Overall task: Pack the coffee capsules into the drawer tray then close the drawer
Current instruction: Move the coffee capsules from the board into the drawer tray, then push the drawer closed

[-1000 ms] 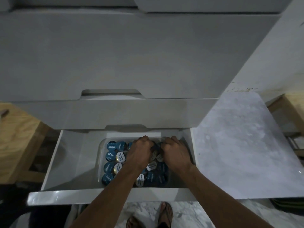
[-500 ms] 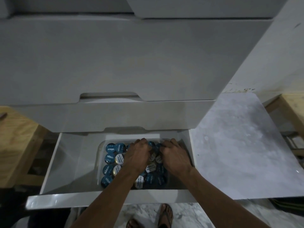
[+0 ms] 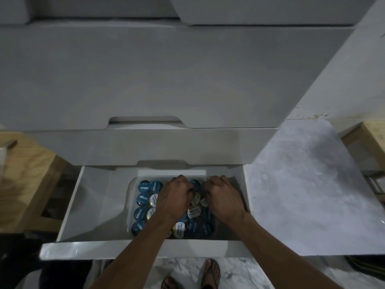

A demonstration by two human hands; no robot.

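At the bottom edge, 2 sandalled feet (image 3: 193, 276) stand on a marbled floor (image 3: 250, 274). Just above them is the glossy white front of the open drawer (image 3: 83, 248), pulled out toward the person. Both forearms cross over that front and reach down into it.

Inside the drawer, toward its right half, sits a clear tray (image 3: 130, 205) packed with capsules (image 3: 143, 198), most with blue lids and a few with white or gold ones, all lying lid-up in rows. The left part of the drawer floor is bare white.

The left hand (image 3: 174, 198) lies knuckles-up over the middle of the tray, its fingers curled down among the capsules at the far end. The right hand (image 3: 224, 198) is just beside it, over the right side of the tray, fingers likewise bent down into the capsules. The fingertips are hidden under the knuckles, so I cannot tell whether either hand pinches a capsule or only presses on them. The 2 hands are near each other but apart, with capsules showing in the gap.

Beyond the hands, a shut white drawer front (image 3: 145, 144) overhangs the open drawer, and a taller one (image 3: 145, 76) stands above it. A marbled slab (image 3: 302, 184) lies to the right, and a wooden worktop (image 3: 23, 176) to the left.
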